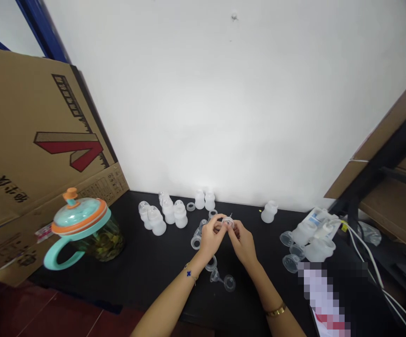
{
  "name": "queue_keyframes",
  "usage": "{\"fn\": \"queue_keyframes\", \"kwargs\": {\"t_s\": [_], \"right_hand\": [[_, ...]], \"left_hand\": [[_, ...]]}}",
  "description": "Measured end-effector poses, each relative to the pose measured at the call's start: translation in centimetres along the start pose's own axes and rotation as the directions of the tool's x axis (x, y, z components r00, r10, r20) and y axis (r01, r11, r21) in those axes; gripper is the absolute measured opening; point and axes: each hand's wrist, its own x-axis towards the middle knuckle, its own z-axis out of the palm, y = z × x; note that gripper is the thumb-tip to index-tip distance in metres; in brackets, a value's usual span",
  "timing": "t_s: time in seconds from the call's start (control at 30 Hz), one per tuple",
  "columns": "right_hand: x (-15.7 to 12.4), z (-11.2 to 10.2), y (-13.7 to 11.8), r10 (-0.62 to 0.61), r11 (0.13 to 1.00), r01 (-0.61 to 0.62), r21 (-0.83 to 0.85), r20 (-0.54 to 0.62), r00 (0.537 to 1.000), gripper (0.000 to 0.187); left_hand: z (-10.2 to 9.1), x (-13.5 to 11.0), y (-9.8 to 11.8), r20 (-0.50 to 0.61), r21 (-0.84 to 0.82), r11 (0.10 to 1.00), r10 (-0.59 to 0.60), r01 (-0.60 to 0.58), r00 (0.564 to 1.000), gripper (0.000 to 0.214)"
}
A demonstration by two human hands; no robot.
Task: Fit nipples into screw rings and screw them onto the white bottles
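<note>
Gripping a small round translucent white plastic ring point(227, 221) with the left hand point(212, 236) and right hand point(244, 241), fingers closed on it from opposite sides and thumbs toward the near edge. Held just above the black worktop point(136, 271), well to the right of the clear, teal-handled pitcher with an orange-trimmed lid point(83, 230). Probably very light, rather stiff at the rim and slightly slippery (impossible to tell how soft at the centre, with fingertips covering much of it). Best taken by the outer rim, with gentle pressure. Reaching forward with both forearms, converging at the ring, with wrists apart and fingers curled inward. Standing between pitcher and hands: frosted white plastic bottles with clear domed caps point(157, 221). Lying to the pitcher's right, near the forearms: small clear plastic parts point(229, 282).
</note>
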Motion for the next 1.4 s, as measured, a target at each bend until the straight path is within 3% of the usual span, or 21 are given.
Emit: {"fn": "queue_keyframes", "kwargs": {"t_s": [0.2, 0.43, 0.67, 0.83, 1.4], "right_hand": [[0.03, -0.06, -0.01, 0.013, 1.000, -0.013, -0.007, -0.015, 1.000, 0.031], [0.04, 0.00, -0.06, 0.010, 1.000, -0.010, -0.025, -0.004, 1.000, 0.032], [-0.05, -0.19, -0.38, 0.001, 0.999, -0.001, -0.051, 0.000, 1.000, 0.032], [-0.01, -0.24, -0.56, -0.010, 0.995, 0.010, -0.101, -0.003, 1.000, 0.032], [-0.03, -0.21, -0.31, -0.010, 0.987, 0.008, -0.158, -0.015, 1.000, 0.030]], "left_hand": [[0.11, 0.22, -0.49, 0.029, -0.037, 0.999, -0.026, 0.027, 0.999, 0.037], [0.27, 0.15, -0.44, 0.009, -0.077, 0.997, -0.011, 0.012, 1.000, 0.025], [0.26, 0.05, -0.41, -0.011, 0.009, 1.000, 0.009, -0.009, 1.000, 0.015], [0.30, -0.05, -0.51, -0.029, 0.055, 0.998, 0.021, -0.019, 0.999, 0.014], [0.24, 0.05, -0.36, 0.009, -0.028, 0.999, -0.023, 0.024, 1.000, 0.018]]}}
